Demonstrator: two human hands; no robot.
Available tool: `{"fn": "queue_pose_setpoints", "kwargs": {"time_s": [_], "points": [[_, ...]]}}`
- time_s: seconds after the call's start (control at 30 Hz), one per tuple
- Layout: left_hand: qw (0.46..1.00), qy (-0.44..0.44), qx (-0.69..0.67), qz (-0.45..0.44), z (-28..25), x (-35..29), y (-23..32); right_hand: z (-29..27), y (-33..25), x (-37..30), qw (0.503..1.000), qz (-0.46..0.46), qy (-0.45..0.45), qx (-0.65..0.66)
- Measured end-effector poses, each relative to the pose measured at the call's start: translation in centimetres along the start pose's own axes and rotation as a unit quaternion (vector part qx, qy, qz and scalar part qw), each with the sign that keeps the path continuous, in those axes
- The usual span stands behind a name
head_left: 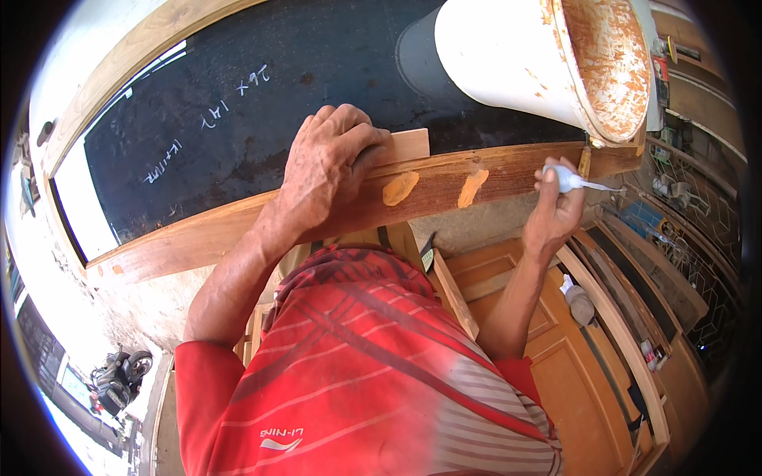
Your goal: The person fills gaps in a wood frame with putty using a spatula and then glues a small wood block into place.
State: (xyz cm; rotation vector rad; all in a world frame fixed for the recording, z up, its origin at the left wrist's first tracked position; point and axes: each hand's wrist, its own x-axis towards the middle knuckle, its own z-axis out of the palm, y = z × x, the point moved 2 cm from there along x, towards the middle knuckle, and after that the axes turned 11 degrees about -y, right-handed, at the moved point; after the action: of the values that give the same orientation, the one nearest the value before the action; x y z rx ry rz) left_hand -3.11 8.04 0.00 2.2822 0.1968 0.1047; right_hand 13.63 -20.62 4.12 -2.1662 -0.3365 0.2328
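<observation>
My left hand (329,159) is closed on a small pale wood block (410,146). The block rests along the edge of a brown wooden frame (524,163) that borders a black panel (333,63). Two orange putty-like patches, a left one (401,189) and a right one (474,188), mark the frame's near face. Off to the right, my right hand (556,206) grips a small white glue bottle (567,179) with a long thin nozzle, which points right. Just beyond the bottle is a slim yellowish-brown handle (585,162), its other end hidden.
A white bucket (508,55), its inside smeared orange-brown, stands at the far right of the panel. Below right are a panelled wooden door (571,373) and several long boards (619,270). A motorcycle (119,379) is at the lower left.
</observation>
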Motion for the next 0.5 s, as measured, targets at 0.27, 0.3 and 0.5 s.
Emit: {"fn": "queue_pose_setpoints", "kwargs": {"time_s": [0.27, 0.3, 0.5], "points": [[1.000, 0.007, 0.009, 0.002, 0.2, -0.2, -0.1, 0.6, -1.5, -7.7, 0.985, -0.010, -0.160, -0.064], [1.000, 0.008, 0.010, 0.008, 0.1, -0.2, 0.0, 0.9, -2.0, -8.3, 0.985, -0.007, -0.167, -0.043], [0.999, 0.031, 0.018, 0.031, 0.7, -0.4, -1.0, 1.6, -4.8, -8.2, 0.977, -0.046, -0.189, -0.090]]}}
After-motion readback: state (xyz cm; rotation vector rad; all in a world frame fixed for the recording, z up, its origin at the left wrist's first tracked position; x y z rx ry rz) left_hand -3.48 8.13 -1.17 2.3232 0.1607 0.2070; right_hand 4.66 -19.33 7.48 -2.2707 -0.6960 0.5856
